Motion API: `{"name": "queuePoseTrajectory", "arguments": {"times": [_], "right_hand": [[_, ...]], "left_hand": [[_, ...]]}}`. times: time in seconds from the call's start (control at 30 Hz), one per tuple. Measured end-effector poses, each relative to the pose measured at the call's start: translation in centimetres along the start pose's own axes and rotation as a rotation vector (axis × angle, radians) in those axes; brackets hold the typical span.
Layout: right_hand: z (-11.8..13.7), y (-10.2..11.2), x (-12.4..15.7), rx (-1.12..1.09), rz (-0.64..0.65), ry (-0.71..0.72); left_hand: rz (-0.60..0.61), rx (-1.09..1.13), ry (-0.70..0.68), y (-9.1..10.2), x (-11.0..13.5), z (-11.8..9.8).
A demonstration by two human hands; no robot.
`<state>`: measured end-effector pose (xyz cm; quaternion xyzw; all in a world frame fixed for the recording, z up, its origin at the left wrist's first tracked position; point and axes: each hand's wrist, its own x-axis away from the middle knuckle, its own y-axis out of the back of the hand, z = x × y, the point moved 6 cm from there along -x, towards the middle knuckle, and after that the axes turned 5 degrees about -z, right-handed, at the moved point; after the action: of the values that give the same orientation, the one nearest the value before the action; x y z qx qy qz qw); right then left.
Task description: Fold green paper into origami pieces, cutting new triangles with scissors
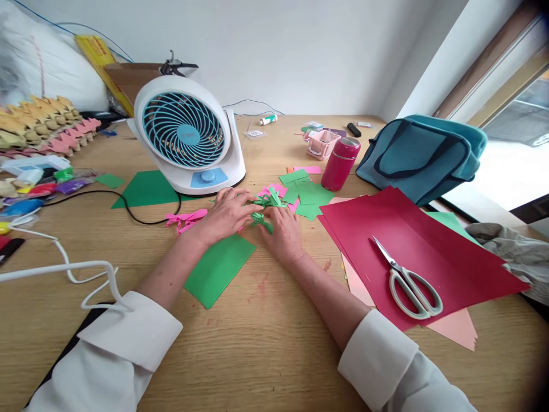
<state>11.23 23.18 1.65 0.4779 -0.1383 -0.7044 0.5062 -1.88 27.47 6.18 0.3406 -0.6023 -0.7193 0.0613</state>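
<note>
L hand (231, 213) and R hand (285, 232) are close together over the mid. of the wooden table (274, 349), w/ a loose bunch of green paper strips (274, 198) btwn and just beyond the fingers. L hand is palm down, fingers a bit apart and slightly bent, tips next to the strips; can't tell if it pinches any. R hand's fingertips are at the near edge of the bunch, partly hidden by its own back, so can't tell if its grip is closed on a strip or just resting there.

Pink paper strips (187, 219) lie just L of the L hand. A green sheet (221, 270) lies flat in front, nr the L wrist. Behind the R hand: overlapping green paper pcs (316, 193), w/ some pink bits among them.

Fan (189, 134), white w/ blue grille, stands behind the L hand, dark green sheet (141, 191) partly under it. Red bottle (341, 164) is upright, back R, nr a small pink basket (321, 146); teal bag (416, 151) is further R. Scissors (397, 268), blades nearly together, lie on red sheets (454, 252) w/ peach sheets (457, 327) underneath.
</note>
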Motion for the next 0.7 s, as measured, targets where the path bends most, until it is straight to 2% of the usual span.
{"name": "queuePoseTrajectory", "arguments": {"times": [0.13, 0.2, 0.3, 0.5, 0.6, 0.7], "right_hand": [[-1.3, 1.3, -0.2, -0.111, -0.184, -0.083], [-2.2, 1.6, -0.3, -0.163, -0.248, -0.145], [-3.3, 1.7, -0.2, -0.228, -0.292, -0.227], [-4.1, 1.8, 0.8, -0.273, -0.253, -0.295], [-4.0, 2.2, 2.1, -0.247, -0.189, -0.296], [-3.7, 2.8, 3.6, -0.216, -0.107, -0.291]], "left_hand": [[-0.107, 0.048, 0.134, 1.6, 2.2, -0.7], [-0.106, 0.093, 0.158, 1.9, 3.9, -2.2], [-0.081, 0.15, 0.199, 1.8, 6.5, -5.7], [-0.112, 0.298, 0.376, 1.1, 10.4, -12.4], [-0.143, 0.309, 0.422, 0.9, 11.0, -13.8], [-0.152, 0.269, 0.426, 0.8, 11.0, -14.2]]}}
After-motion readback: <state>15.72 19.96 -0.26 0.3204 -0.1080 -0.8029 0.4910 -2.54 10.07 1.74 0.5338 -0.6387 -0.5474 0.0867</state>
